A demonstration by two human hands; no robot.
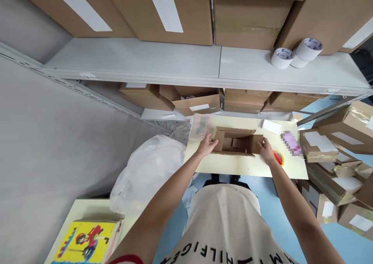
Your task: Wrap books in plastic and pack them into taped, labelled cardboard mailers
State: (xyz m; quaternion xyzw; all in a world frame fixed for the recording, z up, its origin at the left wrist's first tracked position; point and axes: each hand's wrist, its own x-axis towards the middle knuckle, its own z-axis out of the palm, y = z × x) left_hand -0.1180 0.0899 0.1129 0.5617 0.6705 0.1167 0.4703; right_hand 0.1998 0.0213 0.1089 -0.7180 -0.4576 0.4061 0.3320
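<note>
An open cardboard box [233,153] lies between my two hands on the cream tabletop [227,165], with its flaps spread and its inside showing. My left hand [207,145] grips the flap at the box's left end, thumb toward the inside. At the opposite end, my right hand [264,148] has its fingers on the right flap. A tape roll with a red dispenser [278,157] is beside my right wrist. Behind the box, at the table's left corner, a pinkish plastic bag [201,125] lies flat.
White tape rolls [282,58] sit on the grey shelf [175,58] above, before large cartons [177,13]. Stacked boxes [326,178] crowd the right side. A bulging white plastic bag [148,171] stands left of the table. A yellow illustrated package [84,240] lies lower left.
</note>
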